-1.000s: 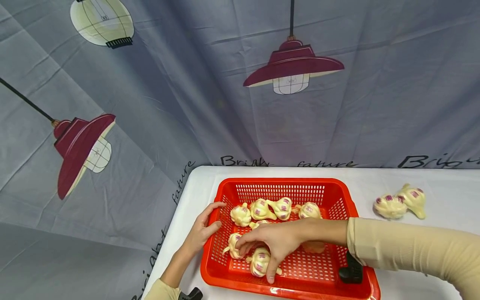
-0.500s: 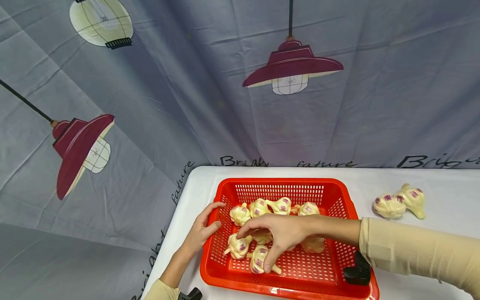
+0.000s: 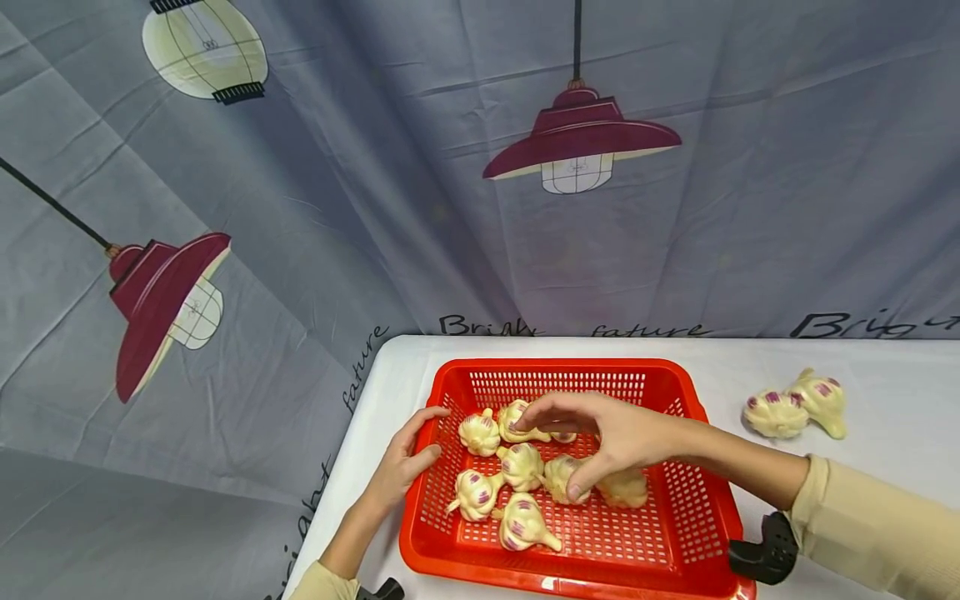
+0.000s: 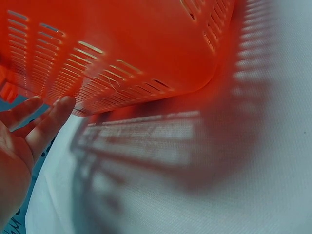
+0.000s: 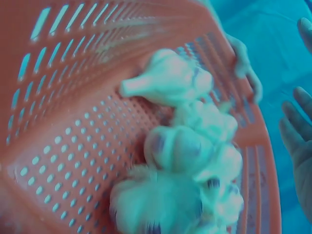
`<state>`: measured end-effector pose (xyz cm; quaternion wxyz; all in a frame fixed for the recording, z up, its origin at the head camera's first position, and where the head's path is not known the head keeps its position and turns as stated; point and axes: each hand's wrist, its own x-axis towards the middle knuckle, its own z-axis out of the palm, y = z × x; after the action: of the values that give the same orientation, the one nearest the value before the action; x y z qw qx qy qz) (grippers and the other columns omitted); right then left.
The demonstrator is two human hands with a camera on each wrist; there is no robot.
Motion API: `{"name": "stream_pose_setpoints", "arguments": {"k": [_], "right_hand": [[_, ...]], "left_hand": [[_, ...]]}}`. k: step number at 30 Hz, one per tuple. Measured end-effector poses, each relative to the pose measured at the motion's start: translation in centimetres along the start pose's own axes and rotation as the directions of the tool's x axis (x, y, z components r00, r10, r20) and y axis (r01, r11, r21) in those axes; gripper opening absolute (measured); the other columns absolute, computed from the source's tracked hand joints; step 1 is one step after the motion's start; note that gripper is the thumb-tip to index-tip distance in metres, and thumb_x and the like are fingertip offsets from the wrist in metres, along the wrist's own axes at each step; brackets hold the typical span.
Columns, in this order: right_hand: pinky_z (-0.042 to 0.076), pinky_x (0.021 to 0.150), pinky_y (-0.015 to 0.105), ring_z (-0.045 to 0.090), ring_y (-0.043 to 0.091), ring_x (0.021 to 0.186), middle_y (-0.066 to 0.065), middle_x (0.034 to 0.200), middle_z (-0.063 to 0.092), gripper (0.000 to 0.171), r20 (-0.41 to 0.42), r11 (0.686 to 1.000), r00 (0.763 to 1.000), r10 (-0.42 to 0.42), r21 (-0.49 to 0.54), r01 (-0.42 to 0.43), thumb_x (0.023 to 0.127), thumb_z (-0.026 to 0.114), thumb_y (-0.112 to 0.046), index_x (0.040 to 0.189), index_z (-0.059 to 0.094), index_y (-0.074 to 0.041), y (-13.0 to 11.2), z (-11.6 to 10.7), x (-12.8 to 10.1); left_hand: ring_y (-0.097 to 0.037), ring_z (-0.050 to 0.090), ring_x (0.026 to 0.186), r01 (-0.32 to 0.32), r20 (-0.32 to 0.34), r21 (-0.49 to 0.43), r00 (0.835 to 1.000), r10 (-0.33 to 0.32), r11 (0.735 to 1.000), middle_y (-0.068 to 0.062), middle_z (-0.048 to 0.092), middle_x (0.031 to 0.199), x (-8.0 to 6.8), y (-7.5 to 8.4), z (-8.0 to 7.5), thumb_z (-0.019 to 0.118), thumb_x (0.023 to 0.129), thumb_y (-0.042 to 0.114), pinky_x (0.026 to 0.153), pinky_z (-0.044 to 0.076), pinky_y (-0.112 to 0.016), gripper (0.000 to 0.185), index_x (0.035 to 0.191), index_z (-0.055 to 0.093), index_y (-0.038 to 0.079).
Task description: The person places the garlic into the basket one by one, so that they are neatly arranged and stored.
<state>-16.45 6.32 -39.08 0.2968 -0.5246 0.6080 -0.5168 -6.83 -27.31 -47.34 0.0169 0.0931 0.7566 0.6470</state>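
Head view shows one red basket (image 3: pixel 678 533) standing on the white bench (image 3: pixel 885 367), with garlic bulbs in it and two more lying outside. Counting the ones inside: a bulb at the far left (image 3: pixel 480 432), one partly under the right hand's fingers (image 3: pixel 517 422), one in the middle (image 3: pixel 522 465), one at the near left (image 3: pixel 474 492), one nearest the front wall (image 3: pixel 523 523), one under the fingertips (image 3: pixel 558 477), and one half hidden under the palm (image 3: pixel 624 489). That makes seven visible; whether more lie under the hand cannot be told. The two outside bulbs (image 3: pixel 776 414) and (image 3: pixel 821 398) touch each other on the bench, well apart from the basket to its right.

The right hand (image 3: pixel 611 433) hovers over the basket's middle, fingers relaxed and spread, gripping nothing; a fingertip appears to touch the bulb below it, though contact is uncertain. The left hand (image 3: pixel 405 462) rests against the basket's left wall, fingers extended along the rim and thumb on the outside, not curled round it. The left wrist view shows those straight fingers (image 4: pixel 46 124) just beside the slotted wall. The right wrist view is blurred, showing a cluster of bulbs on the basket floor.

Behind the bench hangs a grey backdrop (image 3: pixel 360 167) printed with four lamps.
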Motion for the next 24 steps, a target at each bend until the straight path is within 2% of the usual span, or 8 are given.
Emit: {"name": "stream_pose_setpoints", "arguments": {"k": [6, 12, 15, 20, 24], "right_hand": [[0.04, 0.11, 0.035, 0.048, 0.026, 0.136, 0.008, 0.144, 0.053, 0.075, -0.108, 1.0, 0.994, -0.013, -0.019, 0.011, 0.079, 0.084, -0.004, 0.144, 0.047, -0.01, -0.1, -1.1, -2.5], [0.04, 0.109, 0.032, 0.046, 0.028, 0.137, 0.02, 0.148, 0.047, 0.085, -0.156, 0.995, 0.984, -0.086, -0.073, 0.075, 0.077, 0.08, 0.006, 0.151, 0.039, -0.004, -0.2, -2.2, -5.0], [0.04, 0.109, 0.029, 0.043, 0.025, 0.14, 0.023, 0.152, 0.042, 0.092, -0.202, 0.995, 0.977, -0.071, -0.089, 0.053, 0.076, 0.08, 0.007, 0.155, 0.034, -0.005, -0.1, -2.6, -6.5], [0.038, 0.108, 0.023, 0.037, 0.018, 0.144, 0.019, 0.158, 0.034, 0.1, -0.326, 0.994, 0.944, -0.05, -0.108, 0.015, 0.074, 0.076, 0.011, 0.159, 0.025, -0.006, 0.0, -3.2, -9.6], [0.038, 0.107, 0.021, 0.036, 0.02, 0.143, 0.023, 0.158, 0.03, 0.103, -0.407, 0.991, 0.908, -0.103, -0.125, 0.056, 0.071, 0.072, 0.02, 0.158, 0.02, 0.001, 0.1, -3.7, -11.7]], "left_hand": [[-0.047, 0.059, 0.107, 0.005, -0.001, -0.001, 1.0, -0.005, 1.0, -0.032, 0.049, 0.134, 0.0, -0.1, -0.1, 0.049, 0.093, -0.002, 0.079, 0.059, -0.04, 0.05, 0.143, 0.046, 0.002], [-0.047, 0.059, 0.108, 0.003, -0.001, 0.0, 1.0, -0.003, 1.0, -0.031, 0.048, 0.134, -0.1, -0.1, -0.1, 0.049, 0.093, -0.002, 0.08, 0.059, -0.04, 0.05, 0.143, 0.045, 0.002], [-0.047, 0.059, 0.107, -0.002, 0.0, 0.006, 1.0, 0.002, 1.0, -0.031, 0.049, 0.134, -0.2, -0.1, -0.1, 0.049, 0.093, -0.002, 0.08, 0.059, -0.04, 0.05, 0.142, 0.046, 0.002], [-0.047, 0.059, 0.107, -0.002, 0.009, -0.003, 1.0, 0.002, 1.0, -0.031, 0.048, 0.134, -0.1, 0.0, 0.0, 0.05, 0.093, -0.001, 0.079, 0.059, -0.042, 0.05, 0.143, 0.045, 0.002], [-0.047, 0.059, 0.107, 0.001, 0.002, -0.005, 1.0, -0.001, 1.0, -0.031, 0.048, 0.134, 0.0, 0.0, -0.1, 0.049, 0.093, -0.002, 0.079, 0.059, -0.041, 0.051, 0.143, 0.046, 0.003]]}}
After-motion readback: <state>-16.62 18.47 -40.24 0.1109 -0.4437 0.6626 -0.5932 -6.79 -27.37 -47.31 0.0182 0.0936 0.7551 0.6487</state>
